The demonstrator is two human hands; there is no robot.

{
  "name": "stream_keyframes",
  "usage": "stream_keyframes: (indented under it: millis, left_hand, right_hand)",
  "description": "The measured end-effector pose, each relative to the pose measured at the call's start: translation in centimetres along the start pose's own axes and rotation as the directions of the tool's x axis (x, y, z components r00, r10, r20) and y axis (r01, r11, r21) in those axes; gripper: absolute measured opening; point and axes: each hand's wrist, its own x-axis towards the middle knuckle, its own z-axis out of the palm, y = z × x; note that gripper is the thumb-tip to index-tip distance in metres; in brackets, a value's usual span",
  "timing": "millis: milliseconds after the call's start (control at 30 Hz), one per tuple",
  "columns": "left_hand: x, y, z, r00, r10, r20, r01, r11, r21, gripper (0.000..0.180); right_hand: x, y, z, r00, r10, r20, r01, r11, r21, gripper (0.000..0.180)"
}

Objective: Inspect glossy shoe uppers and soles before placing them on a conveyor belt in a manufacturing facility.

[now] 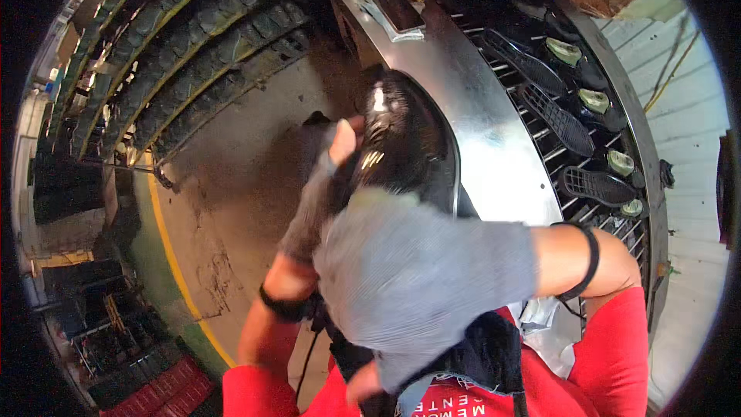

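A glossy black shoe [380,127] is held up in front of me, its rounded toe pointing away. My left hand [336,162], in a grey fingerless glove, wraps the shoe's left side; its thumb shows against the black upper and the other fingers are mostly hidden. Across the near end of the shoe lies my right hand [394,262], in a light grey glove and smeared by motion. A bare finger or thumb of it sticks out at the bottom, but its grip is hidden. Something pale green [378,199] peeks out between the right glove and the shoe.
Right of the shoe runs a curved metal ledge [494,116]. Beyond it, black soles [557,120] and black uppers on pale green lasts [594,100] rest on rods. A phone [399,11] lies on papers at the far end. Shoe-filled racks [224,15] stand far left.
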Motion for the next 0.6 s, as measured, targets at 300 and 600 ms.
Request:
stream_keyframes:
  millis: [300, 600]
  left_hand:
    - [-0.7, -6.1, -3.8, 0.987, 0.160, 0.026, -0.142, 0.930, -0.339, 0.084]
    - [-3.4, -4.2, -0.1, 0.985, 0.168, 0.032, -0.171, 0.980, 0.106, 0.103]
  right_hand:
    - [-2.8, -0.7, 1.5, 0.866, 0.450, -0.218, -0.435, 0.893, 0.118, 0.051]
    - [-4.8, 0.2, 2.9, 0.468, 0.815, -0.341, -0.554, 0.572, 0.606, 0.091]
